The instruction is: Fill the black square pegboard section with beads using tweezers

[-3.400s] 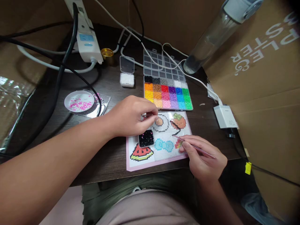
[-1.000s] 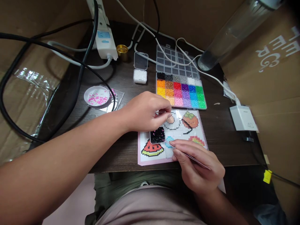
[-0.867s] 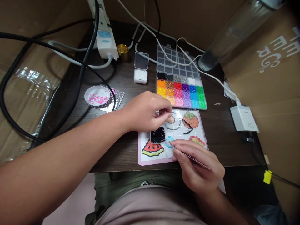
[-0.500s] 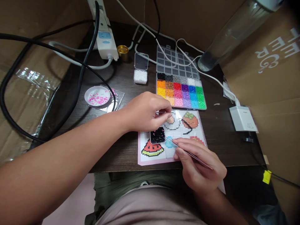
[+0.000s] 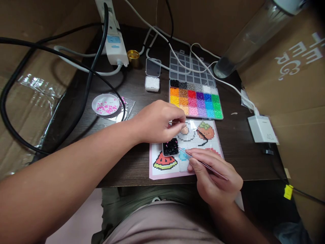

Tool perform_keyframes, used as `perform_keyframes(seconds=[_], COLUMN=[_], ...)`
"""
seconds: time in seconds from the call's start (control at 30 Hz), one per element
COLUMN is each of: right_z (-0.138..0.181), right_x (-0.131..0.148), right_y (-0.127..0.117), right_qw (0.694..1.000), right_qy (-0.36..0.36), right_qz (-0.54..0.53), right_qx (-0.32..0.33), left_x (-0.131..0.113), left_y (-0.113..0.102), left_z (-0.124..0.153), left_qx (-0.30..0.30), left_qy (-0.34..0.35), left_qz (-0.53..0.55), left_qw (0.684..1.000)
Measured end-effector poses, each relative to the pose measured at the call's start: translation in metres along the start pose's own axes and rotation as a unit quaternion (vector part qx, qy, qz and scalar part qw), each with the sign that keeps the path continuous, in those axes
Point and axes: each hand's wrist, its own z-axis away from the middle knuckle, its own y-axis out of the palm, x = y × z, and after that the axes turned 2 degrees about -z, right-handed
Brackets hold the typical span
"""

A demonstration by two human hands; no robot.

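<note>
My left hand (image 5: 161, 120) reaches across from the left, thumb and forefinger pinched on a clear edge that looks like the lid of a small bead box (image 5: 170, 147). The box holds black beads with a few pink ones among them; my fingers hide its upper part. Pink tweezers (image 5: 208, 166) are gripped in my right hand (image 5: 219, 179), their tips at the box's right rim. I cannot make out any bead between the tips. Under both lies a pattern sheet (image 5: 165, 173) with pixel pictures, including a watermelon slice and a persimmon. A dark line of beads crosses the persimmon.
Behind the sheet stands an open case (image 5: 195, 100) of sorted coloured beads. A small box of white beads (image 5: 152, 83), a dish of pink beads (image 5: 105, 104) and a gold cup (image 5: 133, 58) sit further left. Cables, a power strip (image 5: 115, 49) and a white charger (image 5: 262, 128) surround them.
My right hand has shifted slightly left, and the tweezer tips sit a little closer to the black beads. My left hand stays in place.
</note>
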Motion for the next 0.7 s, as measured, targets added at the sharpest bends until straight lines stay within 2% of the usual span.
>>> perform_keyframes(seconds=[0.57,0.7], right_z=[0.0037,0.0058], right_x=[0.0007,0.0028], right_y=[-0.0008,-0.0083], right_qw=[1.0,1.0], right_qy=[-0.006,-0.016], right_qz=[0.003,0.004], right_qx=[-0.004,-0.011], left_x=[0.0012,0.0012], left_y=[0.0003,0.0], left_z=[-0.0003,-0.0008], left_qx=[-0.007,-0.012], left_qy=[0.013,0.021], left_qz=[-0.005,-0.007], left_qw=[1.0,1.0])
